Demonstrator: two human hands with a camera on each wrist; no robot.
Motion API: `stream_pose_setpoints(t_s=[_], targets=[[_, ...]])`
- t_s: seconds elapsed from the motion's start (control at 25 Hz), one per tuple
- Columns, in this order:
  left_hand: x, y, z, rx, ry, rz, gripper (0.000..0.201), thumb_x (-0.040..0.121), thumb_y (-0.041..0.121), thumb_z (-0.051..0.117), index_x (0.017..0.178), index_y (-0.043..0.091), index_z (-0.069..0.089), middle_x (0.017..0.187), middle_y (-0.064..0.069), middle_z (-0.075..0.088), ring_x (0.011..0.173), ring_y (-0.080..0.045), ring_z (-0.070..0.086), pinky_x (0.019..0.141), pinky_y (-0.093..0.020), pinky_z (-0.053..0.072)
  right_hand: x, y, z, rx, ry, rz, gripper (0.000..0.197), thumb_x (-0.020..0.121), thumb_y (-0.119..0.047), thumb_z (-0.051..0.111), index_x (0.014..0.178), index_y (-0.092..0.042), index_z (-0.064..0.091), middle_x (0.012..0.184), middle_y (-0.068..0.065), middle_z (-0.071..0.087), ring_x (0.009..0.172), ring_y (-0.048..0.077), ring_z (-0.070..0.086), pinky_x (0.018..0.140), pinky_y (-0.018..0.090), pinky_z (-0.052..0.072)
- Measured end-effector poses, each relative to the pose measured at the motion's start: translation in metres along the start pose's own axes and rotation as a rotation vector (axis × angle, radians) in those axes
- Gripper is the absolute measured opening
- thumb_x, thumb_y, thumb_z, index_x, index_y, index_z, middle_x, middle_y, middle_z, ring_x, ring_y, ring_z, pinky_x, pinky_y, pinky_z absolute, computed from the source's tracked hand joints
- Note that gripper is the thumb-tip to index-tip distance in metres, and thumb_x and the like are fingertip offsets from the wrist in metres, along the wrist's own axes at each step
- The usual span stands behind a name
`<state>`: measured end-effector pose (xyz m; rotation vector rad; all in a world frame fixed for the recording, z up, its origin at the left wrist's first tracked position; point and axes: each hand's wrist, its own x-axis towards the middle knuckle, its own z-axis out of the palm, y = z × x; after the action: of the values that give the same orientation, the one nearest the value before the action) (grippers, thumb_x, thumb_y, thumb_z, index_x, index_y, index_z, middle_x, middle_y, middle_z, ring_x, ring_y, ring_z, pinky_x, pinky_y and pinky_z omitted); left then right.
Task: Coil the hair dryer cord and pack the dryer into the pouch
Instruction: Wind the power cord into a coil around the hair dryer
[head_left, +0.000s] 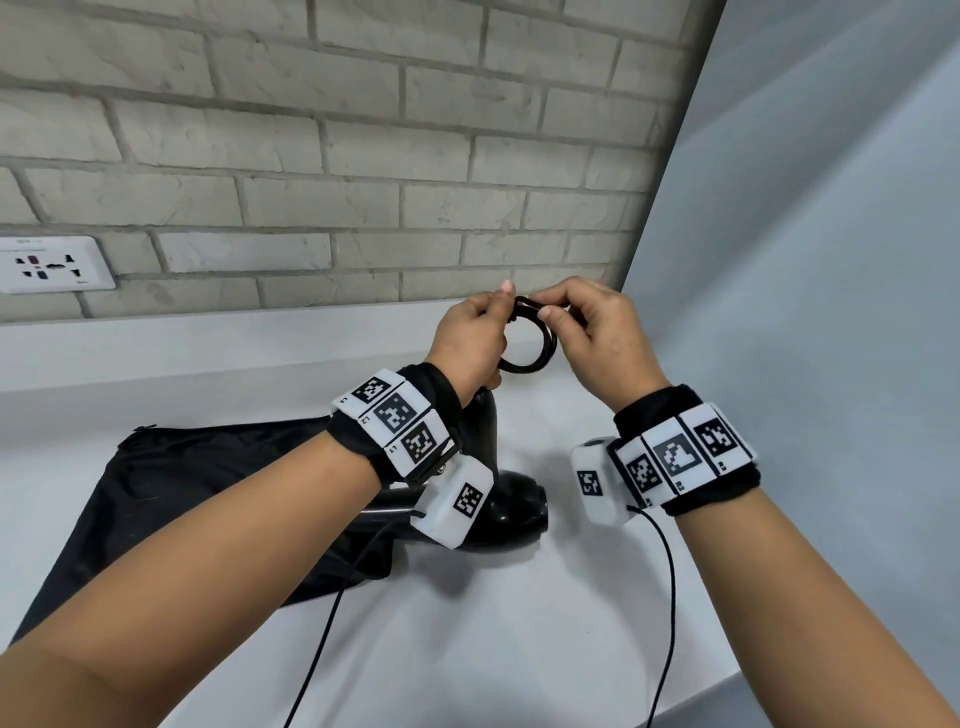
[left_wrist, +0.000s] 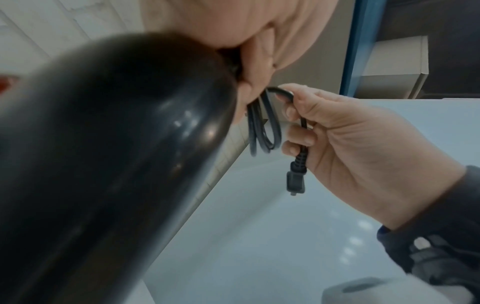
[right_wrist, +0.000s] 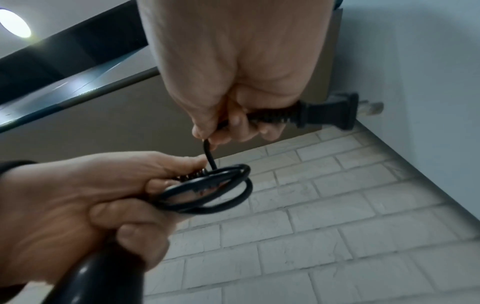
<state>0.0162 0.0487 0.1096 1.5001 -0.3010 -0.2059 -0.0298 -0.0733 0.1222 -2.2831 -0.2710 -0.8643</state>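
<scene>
Above the hair dryer (head_left: 511, 506): left hand (head_left: 470, 340) gripping coiled cord (head_left: 530, 345), right hand (head_left: 597, 332) fingers pinching its plug (right_wrist: 324, 112) end.

Both forearms reached forward; the left hand (head_left: 470, 332) and right hand (head_left: 602, 332) met, raised, fingers curled, pinching.
</scene>
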Motion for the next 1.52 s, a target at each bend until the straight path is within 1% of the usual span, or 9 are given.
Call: stream_pose_setpoints(t_s=[0.16, 0.36, 0.48, 0.6, 0.8, 1.0, 1.2, 1.36, 1.52], targets=[[0.000, 0.003, -0.002, -0.057, 0.041, -0.008, 0.043, 0.090, 0.048, 0.050, 0.060, 0.017, 0.045, 0.051, 0.001, 0.026, 0.028, -0.007, 0.022, 0.038, -0.016, 0.023, -0.003, 0.003, 0.010, 0.148, -0.034, 0.023, 0.023, 0.082, -0.012, 0.050, 0.097, -0.005, 0.065, 0.092, -0.006, 0.062, 0.082, -0.014, 0.056, 0.076, 0.003, 0.041], [0.003, 0.012, -0.009, -0.091, 0.041, -0.032, 0.041, 0.087, 0.042, 0.058, 0.059, 0.017, 0.042, 0.049, 0.004, 0.021, 0.031, -0.009, 0.019, 0.040, -0.017, 0.022, -0.007, 0.007, 0.004, 0.045, -0.086, 0.032, 0.022, 0.087, -0.010, 0.044, 0.103, -0.009, 0.059, 0.087, -0.019, 0.058, 0.080, -0.007, 0.054, 0.076, 0.008, 0.041], [0.008, 0.017, -0.015, -0.164, 0.076, -0.011, 0.033, 0.089, 0.036, 0.057, 0.064, 0.017, 0.047, 0.053, 0.001, 0.019, 0.029, -0.008, 0.018, 0.038, -0.014, 0.021, -0.007, 0.012, -0.001, -0.257, -0.124, 0.016, 0.026, 0.088, -0.008, 0.045, 0.109, -0.012, 0.059, 0.088, -0.005, 0.063, 0.086, 0.010, 0.044, 0.083, 0.025, 0.040], [0.012, 0.016, -0.018, -0.165, 0.097, 0.036, 0.026, 0.091, 0.032, 0.056, 0.070, 0.017, 0.051, 0.056, 0.000, 0.020, 0.030, -0.007, 0.019, 0.036, -0.013, 0.023, -0.004, 0.009, -0.002, -0.153, -0.149, 0.101, 0.024, 0.085, 0.002, 0.051, 0.104, -0.008, 0.063, 0.095, 0.003, 0.055, 0.074, 0.015, 0.051, 0.069, 0.013, 0.043], [0.014, 0.006, -0.013, -0.072, 0.194, 0.133, 0.026, 0.093, 0.033, 0.051, 0.070, 0.021, 0.050, 0.037, 0.011, 0.032, 0.028, -0.004, 0.026, 0.035, -0.014, 0.027, 0.007, -0.016, -0.006, 0.053, -0.029, 0.147, 0.014, 0.080, 0.003, 0.057, 0.092, -0.003, 0.062, 0.090, 0.004, 0.051, 0.065, 0.021, 0.056, 0.064, 0.028, 0.055], [0.013, 0.004, -0.007, -0.033, 0.182, 0.152, 0.028, 0.094, 0.034, 0.048, 0.069, 0.021, 0.050, 0.029, 0.013, 0.032, 0.029, -0.003, 0.030, 0.035, -0.013, 0.029, 0.008, -0.019, 0.006, 0.227, 0.057, 0.130, 0.019, 0.079, 0.002, 0.058, 0.087, -0.014, 0.055, 0.091, 0.009, 0.055, 0.081, 0.021, 0.057, 0.061, 0.014, 0.053], [0.008, 0.007, -0.003, -0.128, 0.122, 0.075, 0.030, 0.094, 0.037, 0.047, 0.069, 0.020, 0.050, 0.035, 0.012, 0.036, 0.029, -0.003, 0.030, 0.038, -0.015, 0.027, 0.002, -0.009, 0.021, 0.193, 0.167, 0.092, 0.016, 0.075, 0.000, 0.057, 0.081, -0.015, 0.057, 0.080, -0.010, 0.052, 0.081, 0.020, 0.058, 0.074, 0.034, 0.054], [0.005, 0.007, 0.000, -0.128, 0.068, 0.070, 0.031, 0.093, 0.036, 0.050, 0.065, 0.022, 0.048, 0.051, 0.005, 0.035, 0.030, -0.003, 0.027, 0.038, -0.015, 0.022, -0.001, -0.002, 0.018, -0.008, 0.200, 0.090, 0.011, 0.075, -0.001, 0.065, 0.085, -0.005, 0.067, 0.078, -0.004, 0.052, 0.065, 0.009, 0.049, 0.064, 0.007, 0.040], [0.002, 0.004, 0.000, -0.084, 0.033, 0.054, 0.032, 0.092, 0.035, 0.052, 0.063, 0.021, 0.047, 0.043, 0.009, 0.034, 0.029, -0.004, 0.024, 0.037, -0.012, 0.020, -0.002, 0.003, 0.013, 0.053, 0.153, 0.245, 0.027, 0.071, -0.005, 0.071, 0.091, -0.016, 0.057, 0.063, -0.009, 0.050, 0.057, 0.005, 0.047, 0.063, 0.015, 0.042]])
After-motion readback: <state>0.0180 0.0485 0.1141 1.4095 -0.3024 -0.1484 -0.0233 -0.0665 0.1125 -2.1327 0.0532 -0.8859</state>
